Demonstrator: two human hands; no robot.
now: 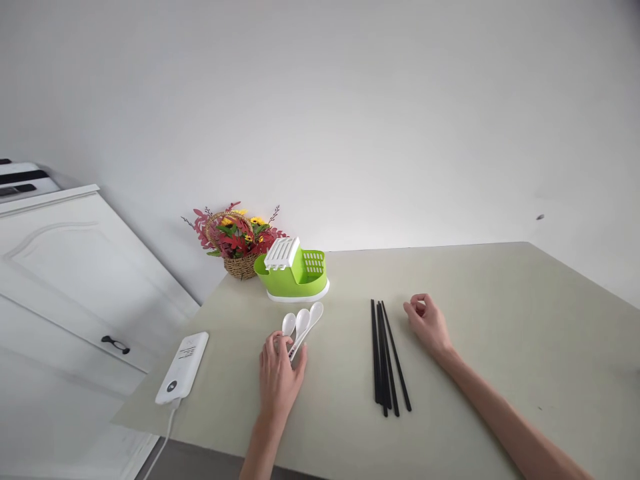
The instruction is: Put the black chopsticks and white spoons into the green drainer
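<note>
Pale table against white wall; our left hand curls over three white spoons in front of the green rack, gripping or not, we can't tell. Our right hand, loosely curled, released, holding nothing, sits near the black chopsticks.

Wht cab. L of pale tbl, plain wht-gray wall behind.

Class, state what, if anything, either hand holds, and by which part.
Left hand is at the spoon handles; whether gripped cannot be told. Right hand holds nothing visible.
</note>
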